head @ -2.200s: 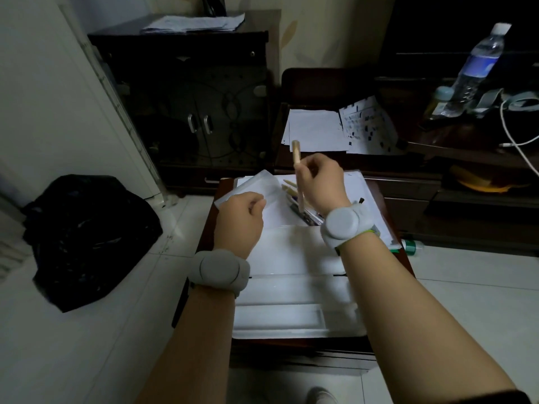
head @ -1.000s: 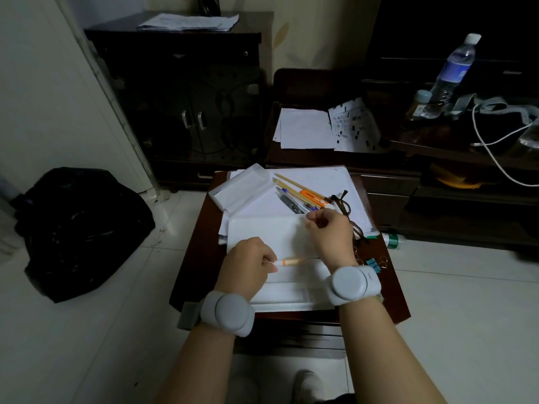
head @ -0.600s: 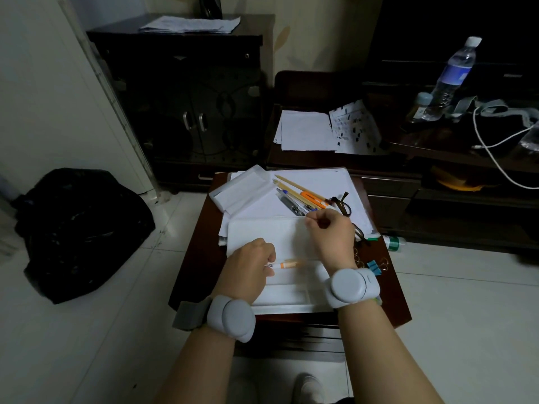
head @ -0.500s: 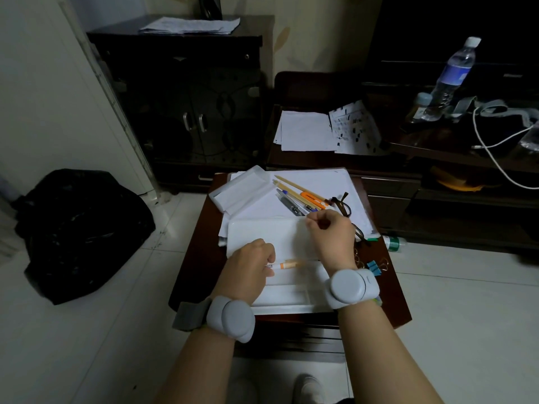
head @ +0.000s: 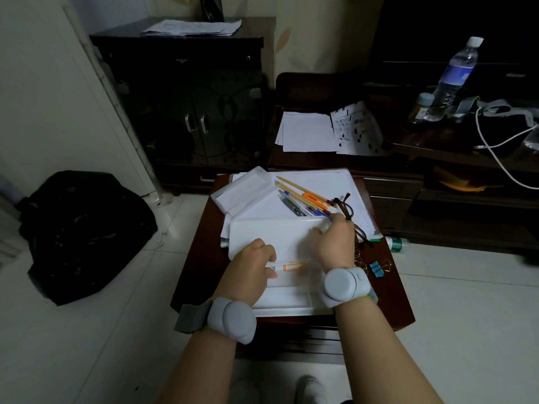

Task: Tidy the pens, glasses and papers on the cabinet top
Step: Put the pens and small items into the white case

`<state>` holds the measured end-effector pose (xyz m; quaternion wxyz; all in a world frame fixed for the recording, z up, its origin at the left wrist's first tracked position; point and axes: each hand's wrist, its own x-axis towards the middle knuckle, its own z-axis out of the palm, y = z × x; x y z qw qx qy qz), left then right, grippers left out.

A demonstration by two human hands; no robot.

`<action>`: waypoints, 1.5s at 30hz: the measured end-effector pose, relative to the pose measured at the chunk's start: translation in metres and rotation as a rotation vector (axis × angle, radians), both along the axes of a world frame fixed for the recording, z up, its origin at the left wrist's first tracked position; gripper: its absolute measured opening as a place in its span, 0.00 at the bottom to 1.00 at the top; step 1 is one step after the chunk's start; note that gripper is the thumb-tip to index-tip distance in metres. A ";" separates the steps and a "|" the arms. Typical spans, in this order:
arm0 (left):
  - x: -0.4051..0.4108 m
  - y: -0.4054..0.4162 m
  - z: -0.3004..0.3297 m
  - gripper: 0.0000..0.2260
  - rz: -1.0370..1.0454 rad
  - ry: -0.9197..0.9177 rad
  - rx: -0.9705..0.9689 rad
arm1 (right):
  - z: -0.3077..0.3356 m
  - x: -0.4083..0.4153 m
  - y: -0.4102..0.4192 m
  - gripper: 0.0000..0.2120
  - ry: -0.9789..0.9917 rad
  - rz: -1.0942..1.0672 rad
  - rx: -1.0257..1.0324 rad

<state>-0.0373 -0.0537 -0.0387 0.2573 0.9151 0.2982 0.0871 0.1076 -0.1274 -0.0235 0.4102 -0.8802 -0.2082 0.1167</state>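
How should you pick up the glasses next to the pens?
Probably pinch the glasses at the bridge between the lenses, coming from above on the right. The frame lies flat on the papers, and the pens crowd its left.

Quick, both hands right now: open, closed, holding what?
Left hand: grip closed on the orange-banded clear pen.
Right hand: fingers extended, open, holding nothing visible.
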 end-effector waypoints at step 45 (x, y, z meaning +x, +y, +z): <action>-0.031 0.024 -0.003 0.09 0.318 -0.057 0.106 | -0.011 0.001 0.035 0.13 0.014 0.127 0.225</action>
